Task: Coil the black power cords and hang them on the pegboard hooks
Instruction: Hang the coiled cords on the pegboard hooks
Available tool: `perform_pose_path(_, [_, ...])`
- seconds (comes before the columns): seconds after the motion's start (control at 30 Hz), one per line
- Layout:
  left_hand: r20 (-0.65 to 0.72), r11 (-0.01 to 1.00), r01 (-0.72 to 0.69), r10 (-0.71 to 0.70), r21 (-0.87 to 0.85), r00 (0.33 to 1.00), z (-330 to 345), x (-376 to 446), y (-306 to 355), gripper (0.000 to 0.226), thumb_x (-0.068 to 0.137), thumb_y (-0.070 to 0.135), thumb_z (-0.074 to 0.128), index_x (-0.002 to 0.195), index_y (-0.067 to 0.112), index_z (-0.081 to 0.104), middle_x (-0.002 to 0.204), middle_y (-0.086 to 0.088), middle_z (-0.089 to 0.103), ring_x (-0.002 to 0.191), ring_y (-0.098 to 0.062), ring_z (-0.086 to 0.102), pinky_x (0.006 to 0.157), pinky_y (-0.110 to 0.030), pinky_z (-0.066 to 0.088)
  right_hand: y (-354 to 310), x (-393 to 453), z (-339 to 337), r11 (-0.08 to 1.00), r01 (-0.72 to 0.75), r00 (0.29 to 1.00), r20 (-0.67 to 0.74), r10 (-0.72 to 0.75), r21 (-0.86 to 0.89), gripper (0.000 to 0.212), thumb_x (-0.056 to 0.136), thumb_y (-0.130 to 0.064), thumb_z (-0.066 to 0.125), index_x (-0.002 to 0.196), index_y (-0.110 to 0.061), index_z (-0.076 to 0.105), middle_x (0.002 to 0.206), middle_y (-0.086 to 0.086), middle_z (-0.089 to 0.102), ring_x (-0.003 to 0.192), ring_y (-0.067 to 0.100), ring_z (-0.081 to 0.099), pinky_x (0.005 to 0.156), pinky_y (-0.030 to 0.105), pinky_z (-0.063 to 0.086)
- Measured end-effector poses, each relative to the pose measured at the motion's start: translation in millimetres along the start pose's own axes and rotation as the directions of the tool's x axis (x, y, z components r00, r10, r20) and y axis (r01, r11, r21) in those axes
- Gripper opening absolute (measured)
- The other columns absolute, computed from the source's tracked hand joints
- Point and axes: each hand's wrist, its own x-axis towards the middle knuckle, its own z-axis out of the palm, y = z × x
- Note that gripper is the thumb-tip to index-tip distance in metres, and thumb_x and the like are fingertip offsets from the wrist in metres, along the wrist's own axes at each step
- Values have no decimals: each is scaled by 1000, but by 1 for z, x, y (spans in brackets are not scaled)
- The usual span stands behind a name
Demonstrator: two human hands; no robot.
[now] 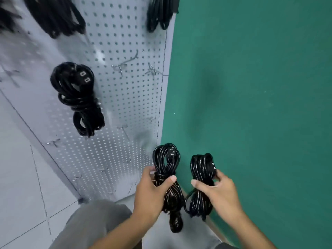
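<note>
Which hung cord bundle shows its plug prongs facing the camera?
The middle-left bundle hanging alone; its plug faces outward, while the upper bundles show only loops.

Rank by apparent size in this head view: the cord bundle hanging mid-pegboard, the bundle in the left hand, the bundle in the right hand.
1. Left-hand bundle, longest, though nearest the camera.
2. Hanging bundle, close behind.
3. Right-hand bundle, smallest.
</note>
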Motion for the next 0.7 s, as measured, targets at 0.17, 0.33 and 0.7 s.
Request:
perform_pose_path(0.17, [4, 990, -122, 123, -71, 992, -47, -31, 50, 47, 76, 46, 79, 115, 38, 56, 102, 14, 77, 98, -8, 73, 96, -43, 57, -57, -44, -5, 994, 112, 993, -47, -112, -2, 33, 69, -14, 92, 95, -18, 72, 81, -7, 78, 73, 16, 76, 73, 35, 62])
perform_pose_path(0.33, [25, 976, -205, 207, -74, 978, -75, -54, 84, 44, 81, 39, 76, 119, 34, 55, 106, 19, 75, 102, -2, 71, 100, -38, 55, -97, -76, -7, 980, 195, 979, -50, -197, -41, 27, 69, -19, 93, 88, -21, 73, 73, -12, 76, 63, 6, 70, 57, 13, 49])
perform_pose_path(0.7, [-1, 933, -357, 358, -47, 934, -83, -40, 168, 30, 100, 33, 63, 125, 33, 46, 107, 28, 61, 89, 28, 56, 91, -8, 47, -137, -101, -12, 965, 257, 963, -75, -261, -56, 27, 68, -24, 93, 88, -22, 74, 73, -11, 75, 61, 7, 69, 54, 14, 47])
